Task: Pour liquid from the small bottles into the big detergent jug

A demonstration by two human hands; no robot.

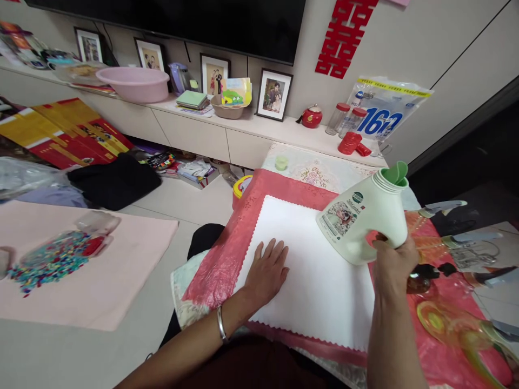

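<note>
**Hand flat on white cloth, bottle held tilted above it**

Forearms reach in from the near edge, one from the lower left and one from the lower right, and everything else spreads out beyond them. Largest in the work area is the red plastic sheet (227,254), which covers the low table and runs off to the near right. On it lies the white cloth (320,281), a square with zigzag-cut edges, spread flat at the middle of the sheet. To the left, on the floor, a pale pink mat (101,292) carries a scatter of coloured beads (51,262) beside a clear container lying on its side.

Above the cloth's far right corner is the pale green bottle (365,219), tilted with its open spout pointing up and to the right and its label facing left. The right hand (393,265) grips it from below and behind, fingers wrapped around the base. The left hand (267,273) rests palm down on the cloth's left part, fingers spread and pressed flat, holding nothing; a metal bangle (221,323) circles its wrist.

Further off, a small green cap (281,162) sits on the embroidered cloth at the table's far end. Scissors (441,207) lie at the right edge.
</note>
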